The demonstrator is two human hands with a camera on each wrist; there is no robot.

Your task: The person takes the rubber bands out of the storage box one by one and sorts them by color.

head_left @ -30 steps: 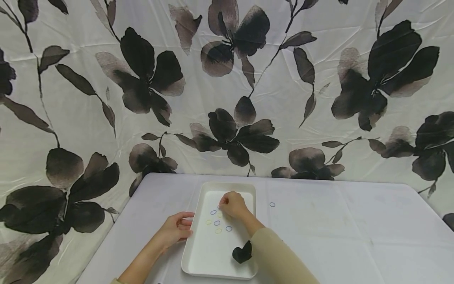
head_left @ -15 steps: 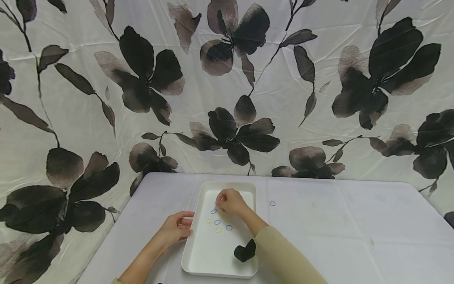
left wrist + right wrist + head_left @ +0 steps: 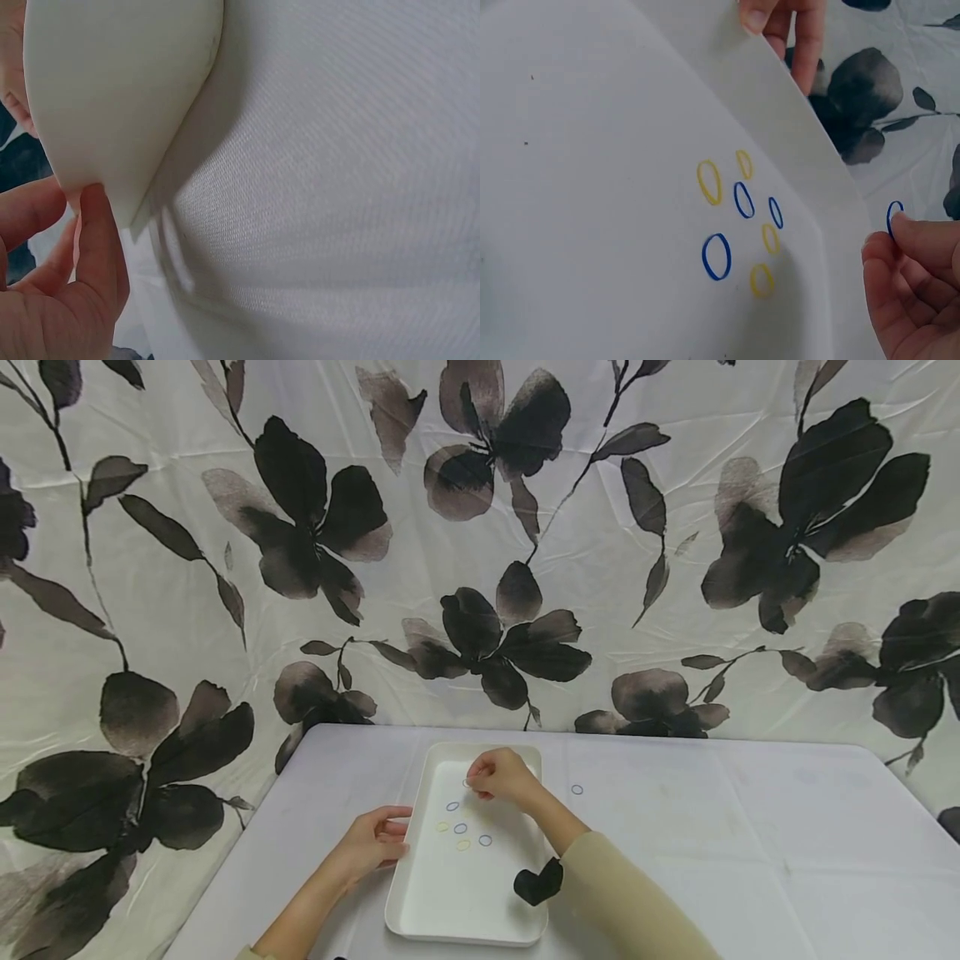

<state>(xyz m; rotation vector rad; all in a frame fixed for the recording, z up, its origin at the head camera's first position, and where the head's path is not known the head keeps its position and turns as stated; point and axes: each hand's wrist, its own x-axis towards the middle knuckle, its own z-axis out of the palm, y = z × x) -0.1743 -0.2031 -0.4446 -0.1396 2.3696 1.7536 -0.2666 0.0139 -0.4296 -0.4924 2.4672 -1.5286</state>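
Observation:
A white rectangular tray [image 3: 450, 902] lies on the table, with several small thin rings in blue [image 3: 716, 256] and yellow [image 3: 709, 182] scattered on its floor. My right hand [image 3: 501, 774] is over the far part of the tray. Its thumb and forefinger pinch a blue ring [image 3: 895, 214], which stands up above the fingertips in the right wrist view. At the tray's left side, my left hand [image 3: 369, 843] holds the wall; the left wrist view has the thumb and fingers on either side of the edge [image 3: 67, 184].
Another blue ring [image 3: 577, 790] lies on the white table cover [image 3: 720, 843], right of the tray. A black heart-shaped piece [image 3: 538, 882] is beside the right sleeve, over the tray's near right side. Behind the table hangs a floral cloth [image 3: 600, 568].
My right hand moved slightly left, then back to the right and farther from me, with the ring between its fingers. The black piece shifted right with that arm. The left hand stayed put.

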